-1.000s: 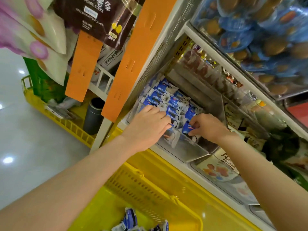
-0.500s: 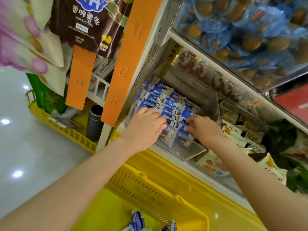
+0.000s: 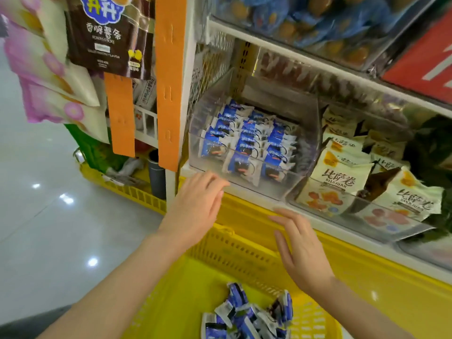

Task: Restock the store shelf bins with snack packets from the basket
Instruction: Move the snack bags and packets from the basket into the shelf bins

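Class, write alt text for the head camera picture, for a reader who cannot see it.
An empty left hand and right hand hover, fingers open, before a clear bin packed with rows of blue-and-white snack packets. More of these lie in the yellow basket below; the neighbouring bin holds cream bags.

Both hands hang empty, fingers loosely straight: the left hand [image 3: 195, 209] just below the clear shelf bin [image 3: 212, 165] packed with rows of blue-and-white snack packets [image 3: 247, 140], the right hand [image 3: 300, 253] above the yellow basket [image 3: 239, 255], where more packets [image 3: 247, 314] lie heaped.
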{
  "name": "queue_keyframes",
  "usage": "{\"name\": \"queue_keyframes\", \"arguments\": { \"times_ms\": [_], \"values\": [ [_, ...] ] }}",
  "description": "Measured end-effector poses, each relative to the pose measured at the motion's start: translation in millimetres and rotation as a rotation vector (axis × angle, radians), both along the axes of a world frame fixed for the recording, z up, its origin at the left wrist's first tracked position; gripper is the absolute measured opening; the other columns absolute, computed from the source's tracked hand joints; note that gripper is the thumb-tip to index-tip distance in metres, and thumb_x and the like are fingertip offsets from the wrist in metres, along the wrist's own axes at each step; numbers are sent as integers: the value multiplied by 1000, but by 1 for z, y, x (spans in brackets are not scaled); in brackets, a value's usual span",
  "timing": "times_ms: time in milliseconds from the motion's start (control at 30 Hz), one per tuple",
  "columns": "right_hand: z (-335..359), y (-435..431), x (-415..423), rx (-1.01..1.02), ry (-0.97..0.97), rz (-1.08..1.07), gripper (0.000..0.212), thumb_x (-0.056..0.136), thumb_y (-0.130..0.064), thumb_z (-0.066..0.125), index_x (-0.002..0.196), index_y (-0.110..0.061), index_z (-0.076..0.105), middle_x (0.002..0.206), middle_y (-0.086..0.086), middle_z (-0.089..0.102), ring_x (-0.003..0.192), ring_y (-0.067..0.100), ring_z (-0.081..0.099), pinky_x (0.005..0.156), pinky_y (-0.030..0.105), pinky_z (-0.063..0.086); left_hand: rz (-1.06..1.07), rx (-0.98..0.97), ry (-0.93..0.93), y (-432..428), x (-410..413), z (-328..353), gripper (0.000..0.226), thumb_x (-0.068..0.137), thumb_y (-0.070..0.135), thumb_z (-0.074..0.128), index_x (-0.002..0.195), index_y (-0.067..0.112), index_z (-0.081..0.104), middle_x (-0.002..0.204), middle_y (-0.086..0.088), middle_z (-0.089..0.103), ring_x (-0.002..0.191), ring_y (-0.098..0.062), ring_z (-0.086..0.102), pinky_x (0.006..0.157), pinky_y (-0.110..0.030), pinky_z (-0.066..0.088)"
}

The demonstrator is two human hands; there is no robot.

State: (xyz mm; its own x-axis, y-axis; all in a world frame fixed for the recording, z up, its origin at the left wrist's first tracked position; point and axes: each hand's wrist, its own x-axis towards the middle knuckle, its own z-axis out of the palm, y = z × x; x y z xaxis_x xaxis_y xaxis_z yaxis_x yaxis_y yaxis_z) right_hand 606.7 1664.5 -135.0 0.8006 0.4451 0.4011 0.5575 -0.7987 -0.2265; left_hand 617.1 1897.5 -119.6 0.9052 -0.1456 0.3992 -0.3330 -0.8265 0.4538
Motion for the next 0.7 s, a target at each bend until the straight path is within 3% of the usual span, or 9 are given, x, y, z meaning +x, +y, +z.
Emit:
{"name": "queue_keyframes", "arguments": {
  "times_ms": [67, 167, 300, 367, 467, 567, 700],
  "values": [
    [-31, -8, -14, 30, 64, 35, 27, 96, -24, 42, 110, -12, 62, 117, 5, 59, 112, 12, 49, 93, 22, 38, 38, -5, 35, 10, -17, -25, 22, 94, 10, 48, 111, 11, 61, 106, -4, 58, 100, -21, 52, 84, -26, 33],
    [-90, -20, -30, -46, 222, 1, 22, 90, -12, 59, 111, -10, 63, 116, 5, 61, 111, 18, 57, 91, 28, 46, 147, 16, 188, 33, -38, -67, 23, 92, 7, 51, 114, 9, 60, 109, -10, 59, 100, -28, 53, 84, -35, 38],
    [-172, -35, -51, -292, 724, -163, 46, 100, -33, 38, 143, -20, 29, 143, -3, 35, 133, 14, 33, 106, 23, 28, 374, -4, 467, 61, -64, -119, 35, 93, 9, 48, 127, 1, 50, 120, -22, 54, 110, -40, 51, 93, -46, 39],
    [-203, -45, -57, -391, 881, -252, 55, 99, -41, 38, 146, -17, 20, 146, -1, 29, 135, 15, 30, 108, 24, 28, 398, -66, 591, 68, -77, -141, 33, 96, 12, 44, 127, 1, 49, 122, -22, 54, 113, -37, 52, 93, -43, 39],
    [-231, -59, -62, -512, 979, -331, 61, 97, -48, 39, 143, -12, 22, 145, 5, 31, 133, 20, 32, 106, 26, 32, 366, -169, 721, 71, -88, -161, 28, 99, 24, 36, 119, 9, 48, 99, -14, 61, 96, -32, 60, 71, -33, 39],
    [-247, -70, -61, -566, 1094, -329, 65, 98, -44, 38, 149, -14, 10, 155, 8, 18, 140, 24, 25, 109, 32, 33, 399, -195, 688, 70, -89, -171, 24, 98, 28, 35, 112, 11, 46, 82, -6, 59, 81, -31, 61, 61, -31, 33],
    [-257, -71, -52, -623, 1133, -343, 64, 98, -39, 44, 150, -19, 12, 156, 6, 18, 137, 28, 31, 107, 37, 36, 444, -186, 616, 67, -89, -177, 26, 98, 30, 33, 111, 12, 46, 87, -11, 64, 80, -34, 62, 66, -38, 44]
  ]
}}
